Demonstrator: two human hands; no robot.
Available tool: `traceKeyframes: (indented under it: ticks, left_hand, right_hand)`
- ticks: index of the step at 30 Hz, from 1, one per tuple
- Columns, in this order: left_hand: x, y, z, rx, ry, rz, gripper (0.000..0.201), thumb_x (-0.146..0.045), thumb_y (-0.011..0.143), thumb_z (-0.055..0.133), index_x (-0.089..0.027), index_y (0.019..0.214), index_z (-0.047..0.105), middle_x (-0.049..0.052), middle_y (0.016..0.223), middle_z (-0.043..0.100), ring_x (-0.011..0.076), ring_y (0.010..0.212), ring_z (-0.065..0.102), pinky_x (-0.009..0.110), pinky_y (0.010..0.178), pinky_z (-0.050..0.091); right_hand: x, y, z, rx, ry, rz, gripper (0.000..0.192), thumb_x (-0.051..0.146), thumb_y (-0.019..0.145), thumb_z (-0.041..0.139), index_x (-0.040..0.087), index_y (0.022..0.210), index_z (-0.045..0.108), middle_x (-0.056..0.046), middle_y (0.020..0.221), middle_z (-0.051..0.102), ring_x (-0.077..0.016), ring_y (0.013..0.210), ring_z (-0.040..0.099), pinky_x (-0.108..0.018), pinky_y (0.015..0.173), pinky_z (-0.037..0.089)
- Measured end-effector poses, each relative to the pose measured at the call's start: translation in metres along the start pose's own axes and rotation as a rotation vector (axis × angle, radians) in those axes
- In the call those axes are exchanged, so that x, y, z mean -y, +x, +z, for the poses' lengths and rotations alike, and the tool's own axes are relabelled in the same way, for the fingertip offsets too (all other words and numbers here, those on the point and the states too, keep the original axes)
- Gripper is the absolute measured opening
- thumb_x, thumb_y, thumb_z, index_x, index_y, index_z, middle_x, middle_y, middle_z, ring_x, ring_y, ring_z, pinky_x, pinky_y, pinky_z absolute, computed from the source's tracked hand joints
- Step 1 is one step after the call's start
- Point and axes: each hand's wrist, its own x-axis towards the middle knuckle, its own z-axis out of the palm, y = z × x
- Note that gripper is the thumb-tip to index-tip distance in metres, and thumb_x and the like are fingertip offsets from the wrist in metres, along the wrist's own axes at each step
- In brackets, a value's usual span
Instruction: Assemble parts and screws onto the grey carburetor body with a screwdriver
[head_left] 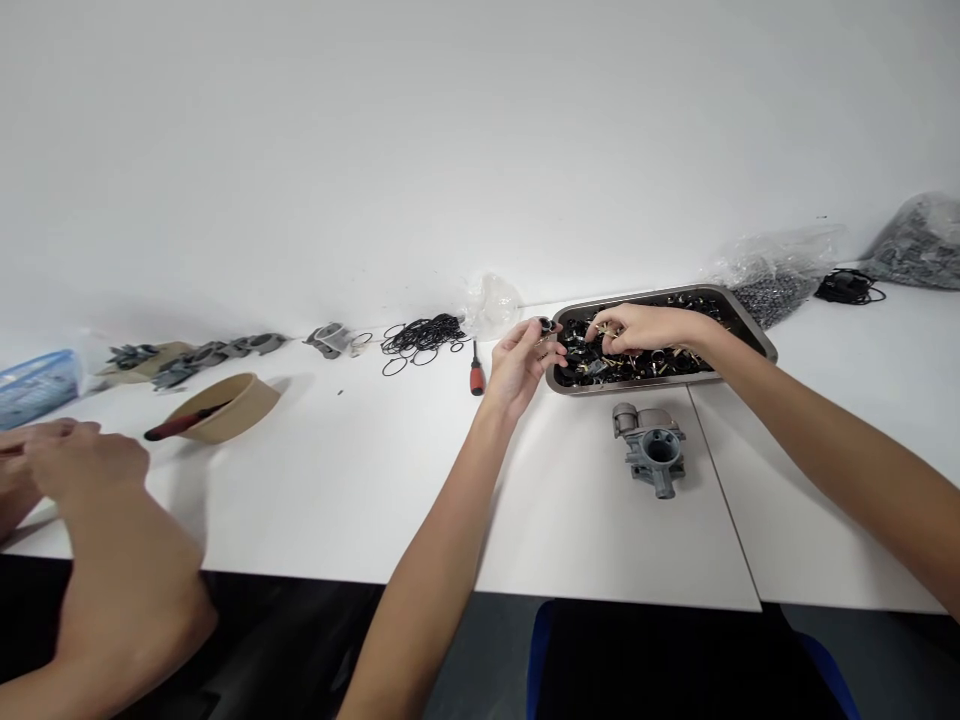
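My left hand [519, 362] is raised beside the left end of a metal tray [750, 325] and pinches a small black round part [545, 325] between fingertips. Inside the tray, my right hand [637, 328] reaches down among several small black and brass parts [637, 368], fingers curled on them; whether it grips one I cannot tell. A grey cast metal housing [651, 450] with a round bore lies on the white table [360, 480] just in front of the tray.
A red-handled screwdriver [475, 372] and a heap of black O-rings [421, 335] lie left of the tray. Further left are a tan bowl [232, 405], grey castings [202, 355] and another person's hands [67, 465]. Plastic bags of parts [780, 270] sit at the right.
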Motion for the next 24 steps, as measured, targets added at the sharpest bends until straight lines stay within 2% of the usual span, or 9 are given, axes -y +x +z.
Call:
traceKeyframes:
  ticks: [5,9,13,18,22,24]
  left_hand:
    - [0.000,-0.003,0.004,0.056,0.001,-0.025,0.051,-0.042,0.061,0.095,-0.015,0.095,0.068,0.006,0.090,0.071,0.0141,0.068,0.068,0.030,0.064,0.060]
    - [0.001,-0.003,0.005,0.033,0.109,0.017,0.052,-0.029,0.054,0.096,-0.016,0.097,0.070,0.005,0.090,0.071,0.0153,0.074,0.068,0.031,0.071,0.059]
    - [0.003,-0.003,0.007,0.026,0.389,0.135,0.042,-0.019,0.059,0.090,-0.017,0.096,0.071,0.002,0.083,0.067,0.0132,0.075,0.060,0.027,0.067,0.052]
    - [0.008,-0.010,0.018,0.100,0.691,0.272,0.038,-0.004,0.066,0.080,-0.020,0.099,0.069,-0.004,0.076,0.056,0.0075,0.062,0.046,0.024,0.062,0.043]
    - [0.012,-0.016,0.026,0.175,0.836,0.312,0.036,-0.003,0.070,0.077,-0.020,0.098,0.064,-0.005,0.074,0.053,0.0074,0.060,0.044,0.023,0.060,0.041]
    - [0.014,-0.016,0.026,0.198,0.848,0.304,0.041,-0.004,0.070,0.078,-0.020,0.104,0.062,-0.005,0.076,0.054,0.0077,0.060,0.045,0.023,0.059,0.042]
  right_hand:
    - [0.001,0.003,-0.004,-0.045,-0.031,-0.038,0.019,0.007,0.076,0.071,0.019,0.086,0.080,-0.007,0.075,0.072,-0.0187,0.063,0.062,-0.035,0.059,0.045]
    - [0.012,-0.007,-0.014,-0.088,-0.023,-0.081,0.018,0.018,0.077,0.078,0.018,0.094,0.081,-0.007,0.074,0.072,-0.0206,0.070,0.067,-0.037,0.066,0.052]
    - [0.028,-0.020,-0.020,-0.114,-0.113,-0.133,0.016,0.026,0.080,0.077,0.018,0.092,0.082,-0.007,0.074,0.071,-0.0214,0.075,0.068,-0.037,0.071,0.052]
    - [0.042,-0.024,-0.009,-0.131,-0.105,-0.242,0.016,0.024,0.079,0.075,0.017,0.093,0.081,-0.004,0.073,0.070,-0.0168,0.073,0.065,-0.033,0.070,0.050]
    - [0.046,-0.021,0.002,-0.162,-0.093,-0.307,0.015,0.019,0.080,0.071,0.016,0.092,0.080,-0.004,0.078,0.071,-0.0152,0.074,0.065,-0.032,0.071,0.050]
    - [0.046,-0.020,0.005,-0.170,-0.114,-0.308,0.016,0.014,0.079,0.067,0.016,0.089,0.080,-0.003,0.075,0.071,-0.0145,0.072,0.063,-0.032,0.070,0.049]
